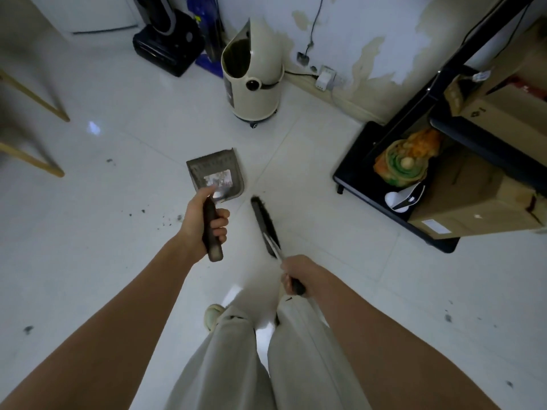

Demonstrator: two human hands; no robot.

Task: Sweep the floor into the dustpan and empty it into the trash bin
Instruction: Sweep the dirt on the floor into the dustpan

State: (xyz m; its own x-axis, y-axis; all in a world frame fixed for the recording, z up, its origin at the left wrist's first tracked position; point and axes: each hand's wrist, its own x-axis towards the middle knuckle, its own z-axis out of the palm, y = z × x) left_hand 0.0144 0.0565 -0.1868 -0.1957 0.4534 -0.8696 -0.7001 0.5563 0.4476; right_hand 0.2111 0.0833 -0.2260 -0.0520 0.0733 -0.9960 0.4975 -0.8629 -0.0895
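My left hand (204,218) grips the dark handle of a grey dustpan (216,173), which hangs over the white tiled floor with some pale debris in its tray. My right hand (294,275) holds the handle of a broom whose dark brush head (265,220) sits just right of the dustpan. A cream trash bin (254,75) with a slanted open lid stands against the far wall, beyond the dustpan. Dark dirt specks (165,218) lie on the floor left of my left hand.
A black wheeled stand (367,173) with cardboard boxes and a colourful object fills the right side. A black appliance (168,45) sits at the back left. Wooden furniture legs (35,161) stand at the left. A power strip (325,76) and cables lie by the peeling wall. More specks (448,318) lie at the right.
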